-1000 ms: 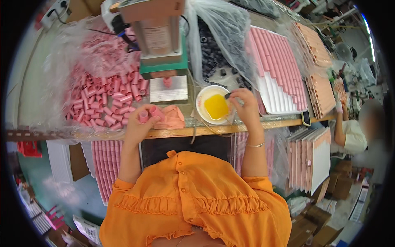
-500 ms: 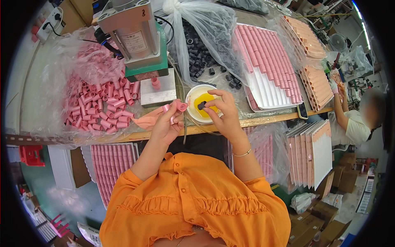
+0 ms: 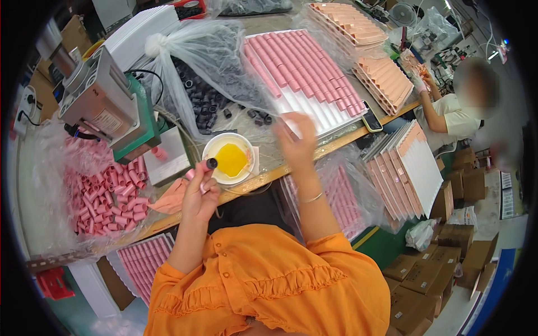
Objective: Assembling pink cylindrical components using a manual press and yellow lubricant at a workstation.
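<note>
My left hand [image 3: 203, 197] is closed around small pink plastic tubes [image 3: 190, 174] in front of the machine. A black plastic collar [image 3: 211, 163] sits at the end of one of them. Just right of it stands a white bowl [image 3: 209, 150] with yellow liquid [image 3: 231, 160] in it. My right hand [image 3: 297, 140] is raised beyond the bowl's right side, near the loose black collars [image 3: 260, 117] and the lower corner of a white ridged tray [image 3: 297, 112]. Motion smears its fingers, so what they hold cannot be told.
A press with a green base [image 3: 137, 120] stands left, beside a heap of pink tubes [image 3: 109, 196]. Clear plastic sheeting [image 3: 224, 61] partly covers more black collars. Peach-coloured trays [image 3: 384, 84], a phone [image 3: 371, 119] and a co-worker [image 3: 448, 115] are at the right.
The view has turned to the right. My right hand has left the bowl and moved right. The black collar it held over the bowl now appears on a tube in my left hand.
</note>
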### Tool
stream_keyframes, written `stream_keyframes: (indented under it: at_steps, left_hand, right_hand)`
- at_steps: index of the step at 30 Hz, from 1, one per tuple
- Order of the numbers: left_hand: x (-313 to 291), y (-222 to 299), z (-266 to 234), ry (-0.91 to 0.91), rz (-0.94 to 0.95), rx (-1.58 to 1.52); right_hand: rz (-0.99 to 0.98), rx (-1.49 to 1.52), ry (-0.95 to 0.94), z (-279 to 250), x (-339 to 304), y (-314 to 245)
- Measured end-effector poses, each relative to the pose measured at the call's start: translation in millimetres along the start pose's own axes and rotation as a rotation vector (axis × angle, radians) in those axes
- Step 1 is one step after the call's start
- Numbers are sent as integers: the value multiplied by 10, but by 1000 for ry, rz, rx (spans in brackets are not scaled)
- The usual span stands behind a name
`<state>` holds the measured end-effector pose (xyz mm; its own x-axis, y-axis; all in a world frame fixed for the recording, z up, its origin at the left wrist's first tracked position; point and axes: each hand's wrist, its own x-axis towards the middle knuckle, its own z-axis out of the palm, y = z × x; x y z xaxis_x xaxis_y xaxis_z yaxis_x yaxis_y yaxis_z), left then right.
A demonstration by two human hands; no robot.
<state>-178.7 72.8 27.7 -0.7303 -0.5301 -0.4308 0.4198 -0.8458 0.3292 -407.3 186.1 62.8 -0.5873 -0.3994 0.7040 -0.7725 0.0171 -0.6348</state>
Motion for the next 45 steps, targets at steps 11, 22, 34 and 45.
stream_keyframes:
  at_steps: [11,22,34,45]
  left_hand:
    - [53,125,-80,95,242,194]
    - [19,322,-199,51,546,480]
    - [-165,358,-247,93,585,465]
    - [-40,261,-215,69,670,570]
  right_hand:
    - [451,-1073,-26,-1021,508,1856]
    - [428,-909,-248,-876,666,1367]
    - [379,-873,-165,-523,519,1508]
    - [252,455,-718,486,-251,-606]
